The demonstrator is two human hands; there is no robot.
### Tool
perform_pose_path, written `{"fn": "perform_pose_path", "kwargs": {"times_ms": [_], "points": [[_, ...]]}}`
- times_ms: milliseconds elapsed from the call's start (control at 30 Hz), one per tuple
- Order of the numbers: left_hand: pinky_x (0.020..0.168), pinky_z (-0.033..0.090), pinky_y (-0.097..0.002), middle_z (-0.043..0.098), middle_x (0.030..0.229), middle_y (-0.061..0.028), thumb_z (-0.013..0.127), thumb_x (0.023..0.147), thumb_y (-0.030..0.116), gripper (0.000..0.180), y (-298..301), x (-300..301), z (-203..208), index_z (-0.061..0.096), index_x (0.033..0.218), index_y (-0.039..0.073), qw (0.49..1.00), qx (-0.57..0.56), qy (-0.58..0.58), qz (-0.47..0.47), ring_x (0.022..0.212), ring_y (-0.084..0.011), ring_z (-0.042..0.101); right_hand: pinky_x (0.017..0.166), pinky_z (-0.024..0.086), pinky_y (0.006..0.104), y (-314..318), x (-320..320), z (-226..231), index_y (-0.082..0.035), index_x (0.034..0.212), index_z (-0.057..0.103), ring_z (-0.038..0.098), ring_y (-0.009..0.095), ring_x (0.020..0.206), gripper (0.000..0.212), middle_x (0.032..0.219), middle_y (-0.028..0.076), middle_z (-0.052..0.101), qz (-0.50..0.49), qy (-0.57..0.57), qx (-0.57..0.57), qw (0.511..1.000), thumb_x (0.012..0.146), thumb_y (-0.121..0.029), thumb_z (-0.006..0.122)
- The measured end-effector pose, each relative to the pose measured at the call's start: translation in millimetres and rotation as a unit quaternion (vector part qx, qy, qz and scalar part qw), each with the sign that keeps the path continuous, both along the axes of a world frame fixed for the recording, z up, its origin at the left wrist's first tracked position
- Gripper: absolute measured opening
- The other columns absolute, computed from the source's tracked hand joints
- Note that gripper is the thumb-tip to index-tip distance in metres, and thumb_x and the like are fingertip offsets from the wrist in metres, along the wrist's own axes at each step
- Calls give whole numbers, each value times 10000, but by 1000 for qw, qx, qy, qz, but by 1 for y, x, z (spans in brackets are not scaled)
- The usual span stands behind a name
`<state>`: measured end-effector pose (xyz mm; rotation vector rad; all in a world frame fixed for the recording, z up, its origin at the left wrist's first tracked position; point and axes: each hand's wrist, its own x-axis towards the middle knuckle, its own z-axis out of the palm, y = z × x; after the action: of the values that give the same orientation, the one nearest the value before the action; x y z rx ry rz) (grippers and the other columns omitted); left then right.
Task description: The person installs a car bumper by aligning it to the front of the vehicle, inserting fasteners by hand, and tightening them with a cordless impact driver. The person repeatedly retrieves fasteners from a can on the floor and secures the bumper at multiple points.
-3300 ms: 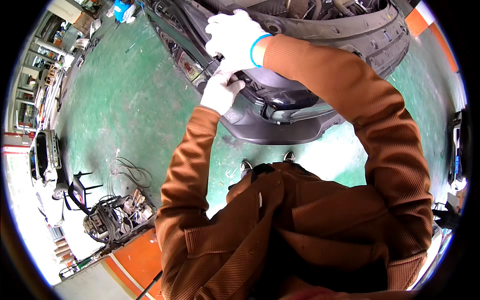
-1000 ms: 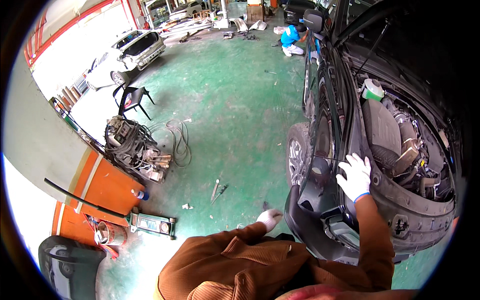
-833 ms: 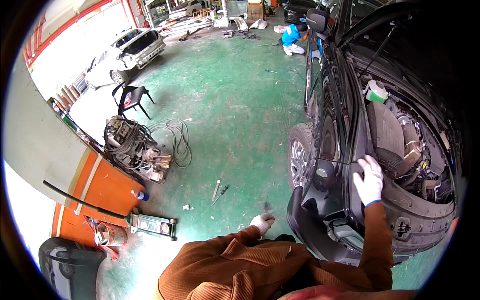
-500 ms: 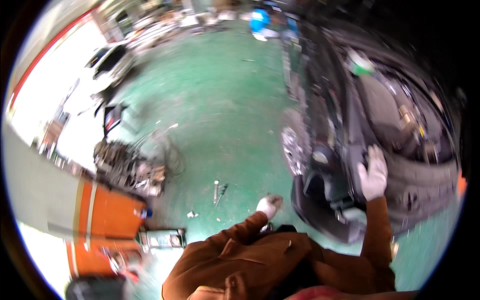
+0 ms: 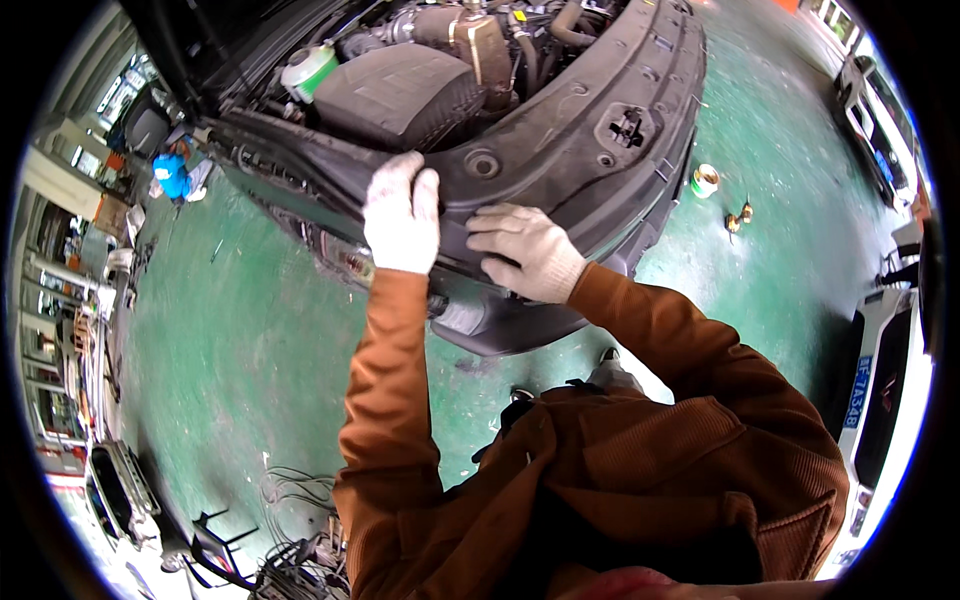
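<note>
- Black car front (image 5: pixel 425 95) fills the upper middle of the frame.
- Its trim panel (image 5: pixel 560 132) curves beneath the engine bay; even, gentle pressure probably suits this edge.
- The gloved right hand (image 5: pixel 530 255) lies near centre on the panel's edge, fingers slightly parted, thumb wide.
- The gloved left hand (image 5: pixel 403 220) rests just left, fingers narrow; whether they grip cannot be told.
- The round recess (image 5: pixel 482 163), upper centre, is best left uncovered.

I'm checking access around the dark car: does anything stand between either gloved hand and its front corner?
Nothing visible does: the left hand and right hand both appear to rest directly on the front corner.
</note>
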<state>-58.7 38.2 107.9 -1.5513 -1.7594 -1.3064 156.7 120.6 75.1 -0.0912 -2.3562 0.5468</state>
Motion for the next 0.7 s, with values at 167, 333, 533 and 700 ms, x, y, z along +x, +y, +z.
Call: {"fn": "perform_pose_path", "kwargs": {"times_ms": [167,333,533,700], "points": [[1146,433,-545,750,1315,-154,667,996,350,430,45,-5,-17,759,1284,44,957,-168,165,171,1307,-381,641,954,564,447,12,0,8,-70,1097,769,724,324,1043,207,1070,97,770,84,46,-134,986,915,-167,785],[1201,391,-567,715,1378,-187,672,993,340,444,39,-20,-34,749,1320,50,953,-181,178,167,1359,-402,610,798,581,368,39,17,76,-21,1119,764,728,267,846,205,957,131,748,186,69,-355,913,1058,-203,691],[1225,357,-578,656,1464,-209,649,1017,314,475,57,2,-19,696,1408,48,937,-238,179,180,1413,-428,554,828,579,521,77,5,11,-53,993,753,726,437,907,410,952,236,752,112,-36,-255,960,1081,-377,519],[1270,304,-569,546,1597,-237,626,1040,368,611,41,-16,-33,582,1537,16,914,-284,154,246,1503,-454,467,762,527,560,92,19,20,-48,870,699,674,476,805,389,796,233,678,166,23,-303,938,1050,-374,587]]}}
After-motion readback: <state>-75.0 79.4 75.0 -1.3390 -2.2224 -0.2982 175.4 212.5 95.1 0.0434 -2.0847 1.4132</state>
